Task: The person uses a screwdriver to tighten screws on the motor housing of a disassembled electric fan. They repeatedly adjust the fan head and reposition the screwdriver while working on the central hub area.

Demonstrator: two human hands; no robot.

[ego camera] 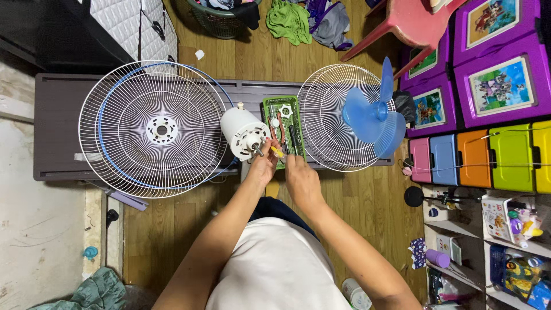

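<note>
We look down on a dark low bench (57,115) with a fan taken apart on it. Our left hand (263,165) is closed around a small yellow-handled tool (276,151) at the bench's near edge, right beside the white fan motor (244,132). The motor lies on its side, its shaft (257,152) pointing toward us and our left hand, which is the nearer one. Our right hand (301,179) hovers just right of it, fingers curled; we cannot tell whether it grips anything. A green tray (299,123) of parts sits behind, between two white grilles (115,149), the right one bearing blue blades (373,115).
</note>
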